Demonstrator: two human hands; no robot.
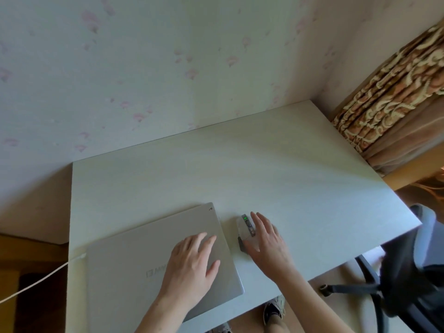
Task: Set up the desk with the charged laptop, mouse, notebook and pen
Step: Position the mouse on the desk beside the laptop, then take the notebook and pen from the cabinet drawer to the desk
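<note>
A closed silver laptop [134, 267] lies on the near left part of the white desk [276, 169]. A white charging cable [40, 280] runs from its left edge off the desk. My left hand [192, 263] rests flat on the lid, fingers spread. Just right of the laptop sits a white and grey mouse [246, 228] with a green light on top. My right hand [266, 239] lies over its right side, fingers draped on it. No notebook or pen is in view.
The desk stands against a pale floral wall. A patterned curtain [394, 97] hangs at the far right. A dark office chair [408, 272] is at the right near corner. Feet in shoes [274, 308] show under the desk's front edge.
</note>
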